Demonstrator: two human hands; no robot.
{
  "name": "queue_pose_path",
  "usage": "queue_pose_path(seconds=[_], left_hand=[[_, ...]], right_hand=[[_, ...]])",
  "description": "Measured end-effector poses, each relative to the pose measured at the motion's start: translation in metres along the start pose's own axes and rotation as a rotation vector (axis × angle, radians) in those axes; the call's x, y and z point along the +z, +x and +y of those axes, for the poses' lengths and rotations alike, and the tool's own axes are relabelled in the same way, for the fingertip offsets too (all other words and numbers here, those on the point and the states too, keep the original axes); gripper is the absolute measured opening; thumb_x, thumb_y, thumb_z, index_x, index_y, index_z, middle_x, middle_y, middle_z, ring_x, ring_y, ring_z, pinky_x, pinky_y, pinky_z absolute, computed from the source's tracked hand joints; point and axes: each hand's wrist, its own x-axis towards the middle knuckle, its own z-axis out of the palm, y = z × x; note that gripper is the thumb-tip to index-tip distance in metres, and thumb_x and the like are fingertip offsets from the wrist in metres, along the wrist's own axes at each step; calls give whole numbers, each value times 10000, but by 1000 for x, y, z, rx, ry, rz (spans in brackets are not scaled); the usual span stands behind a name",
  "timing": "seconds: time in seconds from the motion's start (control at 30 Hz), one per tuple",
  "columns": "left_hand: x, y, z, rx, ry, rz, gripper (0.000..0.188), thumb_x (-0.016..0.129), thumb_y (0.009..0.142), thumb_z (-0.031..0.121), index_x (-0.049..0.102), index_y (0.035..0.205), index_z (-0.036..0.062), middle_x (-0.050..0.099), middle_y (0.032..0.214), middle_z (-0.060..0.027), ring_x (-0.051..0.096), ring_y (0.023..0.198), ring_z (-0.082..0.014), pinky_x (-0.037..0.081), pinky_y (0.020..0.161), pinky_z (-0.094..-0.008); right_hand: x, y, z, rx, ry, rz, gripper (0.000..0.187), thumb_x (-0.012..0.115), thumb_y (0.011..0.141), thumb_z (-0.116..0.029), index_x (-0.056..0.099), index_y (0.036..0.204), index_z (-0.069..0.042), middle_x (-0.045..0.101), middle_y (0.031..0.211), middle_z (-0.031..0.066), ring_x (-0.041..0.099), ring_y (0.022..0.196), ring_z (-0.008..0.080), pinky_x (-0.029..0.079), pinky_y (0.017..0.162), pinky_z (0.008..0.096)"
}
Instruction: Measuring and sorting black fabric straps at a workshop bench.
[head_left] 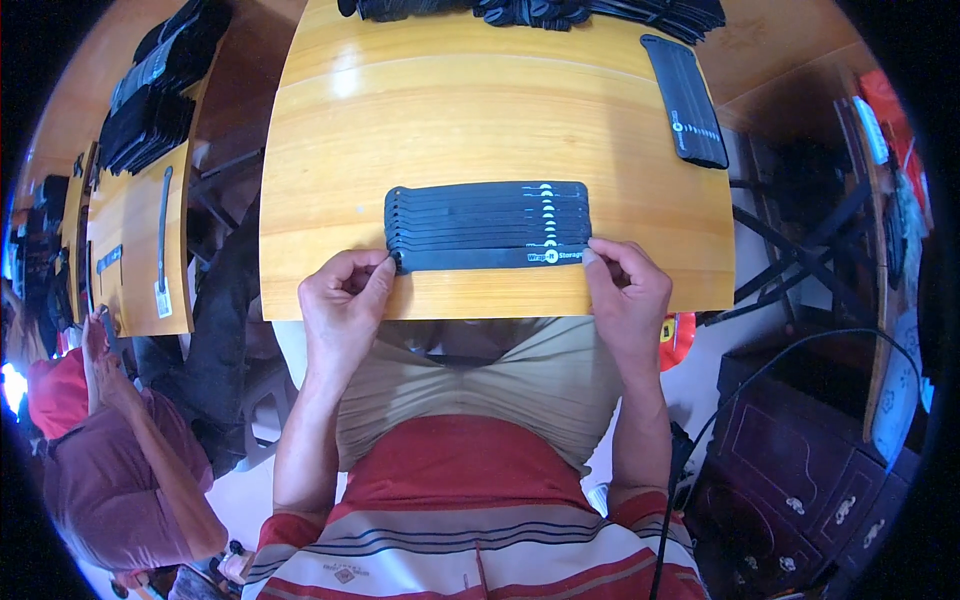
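A row of black flat straps [460,213] lies overlapped on the wooden table [450,120] near its front edge, each with a white printed mark towards the right end and a small hole at the left. Along the near side of the row is the frontmost strap [465,260]. My left hand [343,300] pinches its left end between thumb and fingertips. Its right end is pinched by my right hand [630,295]. The strap lies straight and level between my two hands, against the others.
A bundle of black straps [685,100] lies at the table's right edge, and dark strap piles [650,12] line the far edge. At left, a person [130,470] works by another table [140,240] with black stacks. A dark cabinet [800,480] and a cable [720,410] are at right.
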Motion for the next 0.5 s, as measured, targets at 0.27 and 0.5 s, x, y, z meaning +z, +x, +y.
queue_pose_path(seconds=[0.27,0.5], left_hand=[[-2,-1,0,80,71,-16,109,724,940,40,726,1000,-50,682,757,-10,571,671,-35,466,601,-201],[-1,-3,-6,101,42,-14,137,727,936,40,718,1038,-50,701,799,-21,584,677,-42,489,615,-209]], right_hand=[[-5,-3,-5,4,-41,-71,159,693,903,-16,712,1056,25,702,901,130,681,746,179,538,666,301],[-2,-7,-7,-106,-63,-82,108,675,908,5,686,1014,24,680,907,118,669,743,177,534,656,298]])
